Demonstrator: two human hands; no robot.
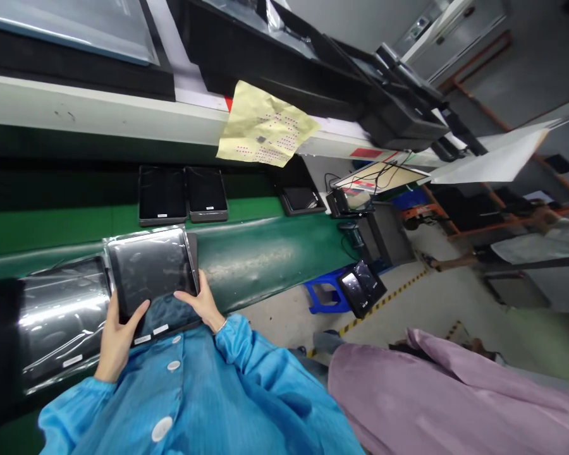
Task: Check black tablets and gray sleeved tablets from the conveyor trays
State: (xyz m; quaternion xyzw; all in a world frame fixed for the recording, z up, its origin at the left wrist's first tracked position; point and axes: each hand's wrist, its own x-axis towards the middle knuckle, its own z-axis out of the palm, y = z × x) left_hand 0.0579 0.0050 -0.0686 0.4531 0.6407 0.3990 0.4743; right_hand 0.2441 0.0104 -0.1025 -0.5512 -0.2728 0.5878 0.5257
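Observation:
A dark-screened tablet (154,265) in clear plastic film lies tilted in front of my body, held by both hands. My left hand (116,338) grips its lower left side, thumb across the screen. On the lower right, my right hand (201,304) has its thumb over the front, while its other fingers are hidden behind. White labels (161,329) show beneath the tablet's near edge, where further dark devices seem to lie; how many I cannot tell. Beside my left hand rests a larger film-wrapped screen (66,316) with a white label.
Two black tablets (162,193) lie farther back on the green bench (265,253). A yellow printed sheet (268,126) hangs from the white shelf (123,117). To the right are cables, a blue stool (323,294) bearing dark devices (360,287), and a person in a pink garment (408,398).

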